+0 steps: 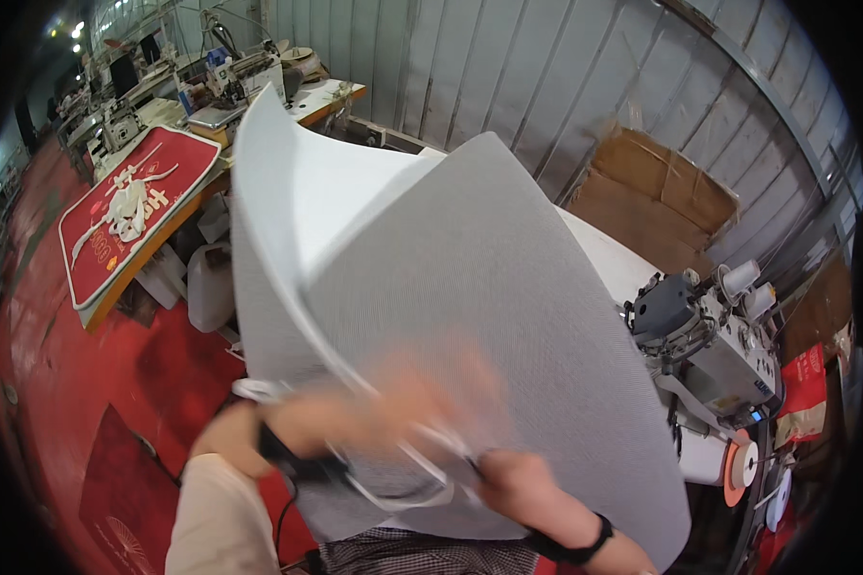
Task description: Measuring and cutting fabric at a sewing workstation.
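- From my remote seat I see a large grey sheet (pixel 508 316), ribbed on one face and white on the other, above a checked cloth (pixel 422 554); its left side curls up and over, and its far corners stick up.
- My left hand (pixel 412 402) is over the sheet's near part, left of centre. It is badly blurred, so I cannot tell whether its fingers are open or closed.
- My right hand (pixel 523 484) is lower, toward the sheet's near right part. Its fingers look curled, but I cannot tell what, if anything, they grip.
- A thin white strip (pixel 393 502) loops between the hands, near the sheet's near edge. I judge this calls for keeping the loop untwisted and the sheet supported, so the curl does not spring back.
- In the way: the raised left flap hides what lies behind it, and a black cable (pixel 283 513) hangs near my left sleeve (pixel 221 517), where it could snag.
- Past the sheet's right edge stands a grey sewing machine (pixel 724 359) with thread spools (pixel 740 278); I would keep the sheet clear of it.
- At left, a red mat (pixel 187 153) with tangled white strips (pixel 129 209) covers the near end of an orange-edged worktop (pixel 153 273).
- Brown cardboard (pixel 652 192) leans on the far metal wall (pixel 489 77).
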`<act>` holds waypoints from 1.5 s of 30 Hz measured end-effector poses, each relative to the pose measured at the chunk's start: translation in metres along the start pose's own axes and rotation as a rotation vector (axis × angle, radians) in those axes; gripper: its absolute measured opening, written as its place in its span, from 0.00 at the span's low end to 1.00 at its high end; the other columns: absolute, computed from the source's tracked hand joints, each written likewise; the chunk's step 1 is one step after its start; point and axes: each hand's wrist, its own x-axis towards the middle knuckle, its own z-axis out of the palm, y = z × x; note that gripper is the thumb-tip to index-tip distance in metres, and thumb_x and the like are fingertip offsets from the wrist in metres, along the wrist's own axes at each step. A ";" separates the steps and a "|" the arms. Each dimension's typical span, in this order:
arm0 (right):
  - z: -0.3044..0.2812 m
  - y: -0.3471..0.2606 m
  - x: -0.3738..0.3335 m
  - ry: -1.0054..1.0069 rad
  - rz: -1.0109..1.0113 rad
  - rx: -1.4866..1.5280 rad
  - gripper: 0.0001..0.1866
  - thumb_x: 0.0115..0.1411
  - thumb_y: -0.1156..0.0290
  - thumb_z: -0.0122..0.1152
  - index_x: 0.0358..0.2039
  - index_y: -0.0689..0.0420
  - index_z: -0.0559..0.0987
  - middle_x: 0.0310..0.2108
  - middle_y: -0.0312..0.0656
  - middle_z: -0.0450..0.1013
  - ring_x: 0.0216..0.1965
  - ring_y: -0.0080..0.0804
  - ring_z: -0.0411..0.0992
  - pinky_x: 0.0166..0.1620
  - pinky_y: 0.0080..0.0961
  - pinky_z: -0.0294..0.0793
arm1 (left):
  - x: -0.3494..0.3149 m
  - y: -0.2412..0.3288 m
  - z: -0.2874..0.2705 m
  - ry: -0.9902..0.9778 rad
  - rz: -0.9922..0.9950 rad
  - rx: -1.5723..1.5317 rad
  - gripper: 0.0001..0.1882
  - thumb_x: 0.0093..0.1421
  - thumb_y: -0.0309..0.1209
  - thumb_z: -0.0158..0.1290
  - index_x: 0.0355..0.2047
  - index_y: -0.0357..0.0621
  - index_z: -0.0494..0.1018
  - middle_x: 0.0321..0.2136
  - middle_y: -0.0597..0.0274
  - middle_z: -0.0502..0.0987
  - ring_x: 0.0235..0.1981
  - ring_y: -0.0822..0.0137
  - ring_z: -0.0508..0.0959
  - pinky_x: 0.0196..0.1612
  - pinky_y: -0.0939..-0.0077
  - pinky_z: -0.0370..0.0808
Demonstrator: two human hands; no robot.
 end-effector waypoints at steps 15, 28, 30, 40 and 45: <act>-0.008 0.034 -0.034 0.129 0.384 -0.118 0.13 0.39 0.74 0.61 0.26 0.56 0.67 0.18 0.41 0.68 0.17 0.39 0.69 0.23 0.30 0.69 | -0.107 -0.007 -0.071 0.025 -0.699 0.736 0.16 0.47 0.41 0.61 0.29 0.45 0.70 0.19 0.67 0.66 0.22 0.68 0.66 0.30 0.78 0.66; 0.022 -0.020 0.100 0.155 -0.011 -0.476 0.20 0.37 0.71 0.60 0.34 0.60 0.68 0.28 0.44 0.63 0.29 0.40 0.67 0.27 0.30 0.72 | -0.066 0.029 0.018 0.051 -0.139 0.456 0.04 0.52 0.32 0.59 0.26 0.46 0.77 0.41 0.59 0.73 0.39 0.59 0.70 0.50 0.61 0.61; 0.025 -0.022 0.122 0.172 0.022 -0.494 0.19 0.41 0.67 0.61 0.33 0.60 0.68 0.31 0.46 0.65 0.33 0.39 0.68 0.29 0.31 0.73 | -0.057 0.017 0.033 0.041 -0.058 0.307 0.04 0.54 0.31 0.57 0.27 0.46 0.77 0.39 0.59 0.73 0.38 0.59 0.70 0.50 0.60 0.61; 0.091 0.046 0.077 0.001 0.061 0.387 0.09 0.50 0.67 0.55 0.26 0.59 0.70 0.26 0.47 0.73 0.29 0.42 0.75 0.29 0.33 0.74 | -0.022 -0.003 0.080 0.279 -0.422 -0.435 0.15 0.64 0.33 0.40 0.23 0.38 0.69 0.21 0.61 0.70 0.25 0.70 0.68 0.34 0.76 0.66; 0.022 0.017 0.066 -0.107 0.078 -0.252 0.07 0.47 0.68 0.56 0.21 0.57 0.71 0.21 0.46 0.73 0.22 0.45 0.74 0.25 0.36 0.73 | -0.081 -0.024 -0.012 0.506 -0.649 -0.080 0.13 0.62 0.37 0.42 0.27 0.43 0.71 0.22 0.62 0.71 0.27 0.71 0.71 0.34 0.76 0.68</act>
